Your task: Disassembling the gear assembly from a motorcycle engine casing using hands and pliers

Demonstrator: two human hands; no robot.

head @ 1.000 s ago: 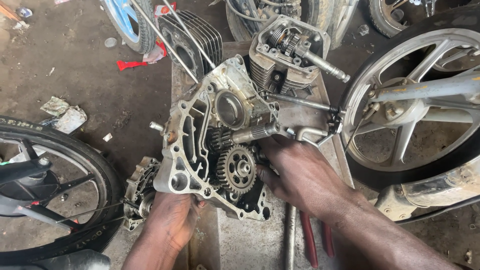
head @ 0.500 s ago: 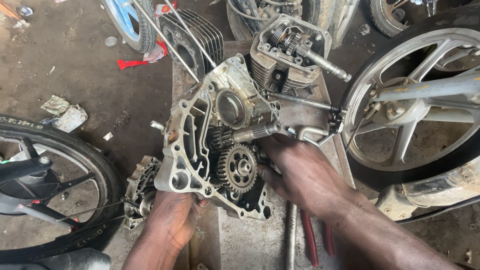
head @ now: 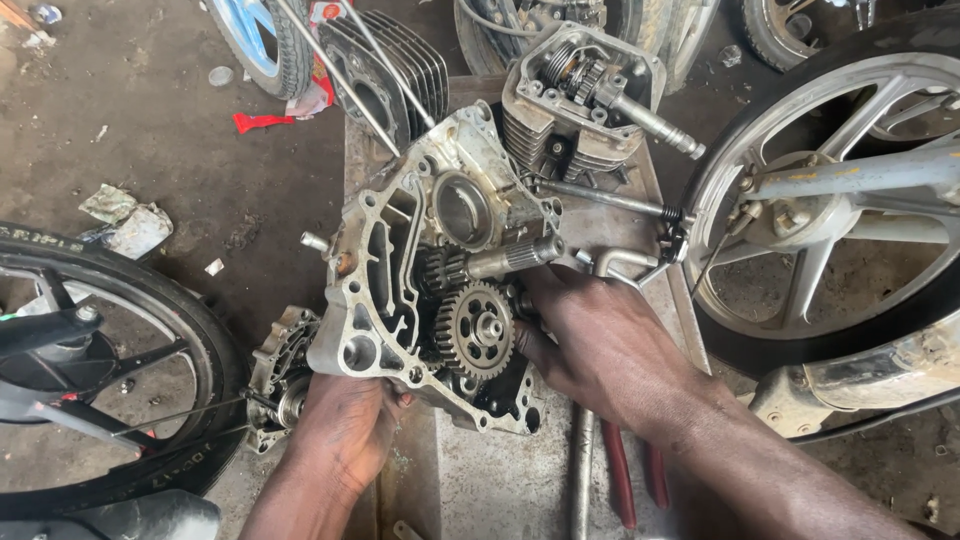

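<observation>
Engine crankcase (head: pixel 400 270) tilted on metal desk (head: pixel 490 480), gears exposed. Left hand (head: pixel 345 430) fingers clamped on lower edge. Right hand (head: pixel 600 345) fingers curled against case beside large gear (head: pixel 478 330). Red-handled pliers (head: pixel 620 475) below.

Dull grey cast-metal engine crankcase (head: pixel 400 270), matt and grimy. Dark oily steel toothed gear (head: pixel 478 330), faintly glossy. Finned grey metal cylinder head (head: pixel 570 110), rough-cast. Smooth silver alloy wheel (head: pixel 830 210). Matt black rubber tyre (head: pixel 170 320). Red plastic-coated plier handles (head: pixel 618 475).
</observation>
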